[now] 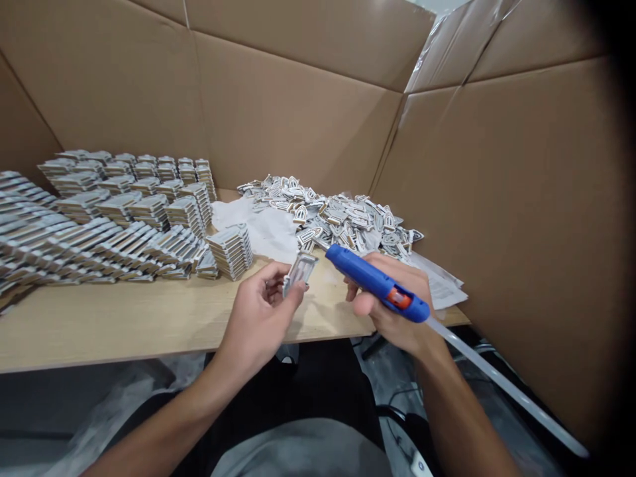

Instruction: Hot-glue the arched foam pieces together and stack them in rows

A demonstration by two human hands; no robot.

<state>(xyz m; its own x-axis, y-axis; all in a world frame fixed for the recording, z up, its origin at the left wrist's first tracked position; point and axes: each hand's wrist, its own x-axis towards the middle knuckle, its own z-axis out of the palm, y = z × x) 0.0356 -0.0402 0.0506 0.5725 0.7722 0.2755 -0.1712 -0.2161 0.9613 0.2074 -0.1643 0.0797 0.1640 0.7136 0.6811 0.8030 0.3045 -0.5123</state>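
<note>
Above the bench (114, 324), close to its front edge, you hold a small window-shaped piece (301, 270) up in your left hand (258, 311), tilted, with the fingers and thumb pinching its sides. Your right hand (400, 331) grips a blue glue gun (362, 273), its fingers closed around the body and partly hidden behind it. The metal nozzle (320, 244) points at the far end of the piece; you cannot tell from this view whether the two touch. A long pale glue stick (507, 376) runs out of the back of the gun, over your right forearm. Toward the left end of the bench stand rows of stacked pieces (142, 211), the nearer rows leaning over. One upright stack (231, 252) sits just left of your left hand. Toward the far right corner a loose heap of pieces (348, 222) lies beside white paper (265, 232). Cardboard walls (298, 106) rise behind the far edge.
</note>
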